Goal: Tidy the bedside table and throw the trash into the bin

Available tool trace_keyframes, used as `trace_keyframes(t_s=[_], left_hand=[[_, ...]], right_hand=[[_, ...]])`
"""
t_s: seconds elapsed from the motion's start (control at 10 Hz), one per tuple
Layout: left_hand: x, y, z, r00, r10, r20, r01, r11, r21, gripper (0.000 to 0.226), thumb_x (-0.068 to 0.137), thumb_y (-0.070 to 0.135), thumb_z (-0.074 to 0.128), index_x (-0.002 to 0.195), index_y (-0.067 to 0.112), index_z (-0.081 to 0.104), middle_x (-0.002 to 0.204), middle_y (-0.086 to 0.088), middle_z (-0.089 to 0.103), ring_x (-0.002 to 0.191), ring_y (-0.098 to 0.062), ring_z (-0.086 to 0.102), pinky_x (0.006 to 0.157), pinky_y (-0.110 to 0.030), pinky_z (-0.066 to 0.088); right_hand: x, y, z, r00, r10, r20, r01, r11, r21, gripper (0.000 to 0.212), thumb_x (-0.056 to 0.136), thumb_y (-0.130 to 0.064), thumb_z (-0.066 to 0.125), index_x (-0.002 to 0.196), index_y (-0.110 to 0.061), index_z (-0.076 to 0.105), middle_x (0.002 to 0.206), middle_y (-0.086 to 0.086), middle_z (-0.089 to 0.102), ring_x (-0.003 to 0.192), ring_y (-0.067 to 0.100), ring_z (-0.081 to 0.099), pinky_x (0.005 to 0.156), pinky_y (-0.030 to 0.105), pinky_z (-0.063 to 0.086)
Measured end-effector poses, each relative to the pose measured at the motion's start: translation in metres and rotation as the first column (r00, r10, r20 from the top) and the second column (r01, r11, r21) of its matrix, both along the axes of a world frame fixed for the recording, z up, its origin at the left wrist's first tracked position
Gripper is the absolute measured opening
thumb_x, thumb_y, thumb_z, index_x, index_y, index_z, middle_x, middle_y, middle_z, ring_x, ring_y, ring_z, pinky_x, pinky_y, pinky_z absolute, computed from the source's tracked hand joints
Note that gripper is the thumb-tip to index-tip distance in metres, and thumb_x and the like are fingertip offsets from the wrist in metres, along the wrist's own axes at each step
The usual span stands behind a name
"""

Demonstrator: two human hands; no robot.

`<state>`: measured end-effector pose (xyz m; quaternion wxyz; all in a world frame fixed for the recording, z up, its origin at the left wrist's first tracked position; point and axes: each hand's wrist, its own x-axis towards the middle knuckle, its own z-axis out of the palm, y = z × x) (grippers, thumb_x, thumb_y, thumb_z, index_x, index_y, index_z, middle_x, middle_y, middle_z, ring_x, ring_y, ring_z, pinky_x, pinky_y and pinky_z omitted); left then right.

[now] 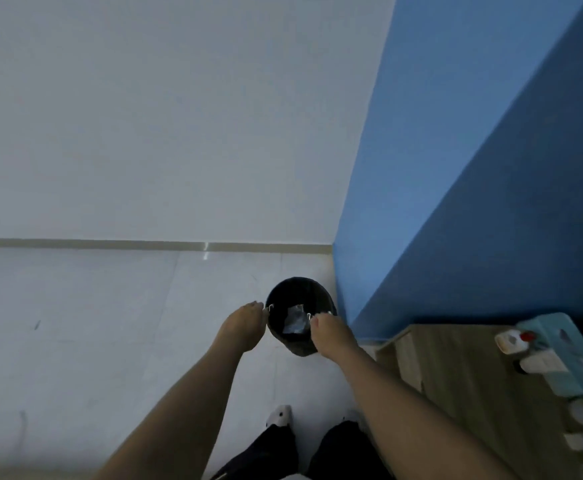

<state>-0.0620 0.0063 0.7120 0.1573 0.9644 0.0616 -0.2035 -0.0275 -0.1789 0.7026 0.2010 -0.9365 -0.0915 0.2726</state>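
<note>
Legs: two, in dark trousers, at the bottom edge; one white shoe (pixel 279 414) visible on the floor (pixel 92 323).

Forearms: two, bare, reaching forward and down from the lower edge.

Bench (pixel 470 386): one, wood-grain, lower right, against the blue wall (pixel 456 168). On it, blurred: one teal item (pixel 560 344); one small white item with a red spot (pixel 513 341); several more white items nearer the edge, count uncertain.

Left hand (pixel 243 329): one, fingers curled, tips at the left rim of the bin; a small metal hook shows at its fingertips. Whether it is pinching the rim cannot be told.

Right hand (pixel 329 334): one, closed in a fist at the right rim of the bin, a second small metal hook at its knuckles.

Bin (pixel 295 292): one, round, black, between the two hands, over the floor, just beside the blue wall corner. Inside: one crumpled grey-blue piece of trash (pixel 295 322).

Skirting strip (pixel 110 243): one, beige, along the foot of the white wall (pixel 144 116).
</note>
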Motion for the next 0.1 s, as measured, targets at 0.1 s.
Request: trace_keyframes(t_s=[0.1], left_hand=[[0.0291,0.0272,0.0384,0.995,0.006,0.1,-0.01,0.999,0.035,0.034,0.103,0.018,0.025,0.108,0.0,0.053,0.112,-0.017,0.057,0.105,-0.032,0.056,0.085,-0.04,0.043]], right_hand=[[0.0343,0.0386,0.0454,0.99,0.026,0.136,-0.033,0.998,0.05,0.041,0.101,-0.019,0.028,0.101,0.002,0.063,0.111,0.02,0.064,0.106,0.034,0.058,0.088,0.038,0.044]])
